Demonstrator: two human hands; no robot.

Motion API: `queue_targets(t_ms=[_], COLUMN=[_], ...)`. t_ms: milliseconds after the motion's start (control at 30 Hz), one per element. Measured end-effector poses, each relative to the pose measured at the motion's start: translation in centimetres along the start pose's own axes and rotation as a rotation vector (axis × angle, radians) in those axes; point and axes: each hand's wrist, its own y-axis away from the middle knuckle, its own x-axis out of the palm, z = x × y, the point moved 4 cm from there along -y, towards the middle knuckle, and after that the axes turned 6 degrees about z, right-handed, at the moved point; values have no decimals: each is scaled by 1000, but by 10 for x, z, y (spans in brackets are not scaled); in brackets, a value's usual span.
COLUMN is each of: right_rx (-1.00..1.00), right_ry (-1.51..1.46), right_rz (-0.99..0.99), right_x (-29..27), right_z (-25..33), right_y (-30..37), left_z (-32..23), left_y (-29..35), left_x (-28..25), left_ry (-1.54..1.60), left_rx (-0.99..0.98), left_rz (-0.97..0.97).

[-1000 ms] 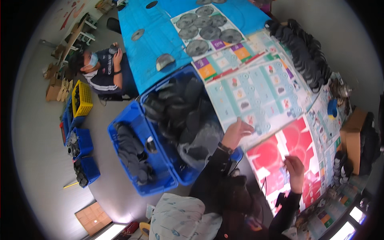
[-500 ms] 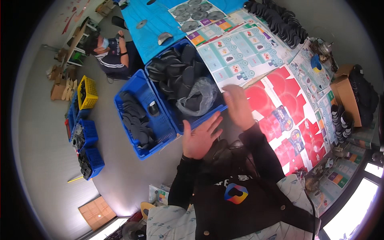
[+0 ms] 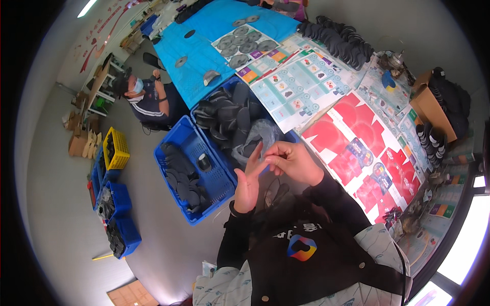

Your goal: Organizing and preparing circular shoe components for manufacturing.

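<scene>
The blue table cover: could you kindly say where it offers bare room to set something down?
The blue cover is bare between the left-hand grey disc, the curved grey piece and the white sheet; that sheet is crowded with grey discs.

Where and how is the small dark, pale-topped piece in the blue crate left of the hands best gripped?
Probably around its sides, with the left hand coming from above and the right: the piece looks short and rounded, dark pads lie along its left, and the blue crate shows bare floor on its right.
</scene>
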Motion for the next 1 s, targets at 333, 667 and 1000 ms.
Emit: queue_targets(t_ms=[333,667,1000], right_rx=[-82,-136,-127], right_ry=[141,-84,-255], right_rz=[-69,128,345], right_x=[15,43,80], right_z=[24,26,25], right_y=[-13,-35,-44], left_z=[-25,-41,-57], left_y=[-17,-4,37], left_x=[-18,-36,-44], left_ry=[-167,13,123], left_rx=[33,77,89], left_rz=[22,-25,-132])
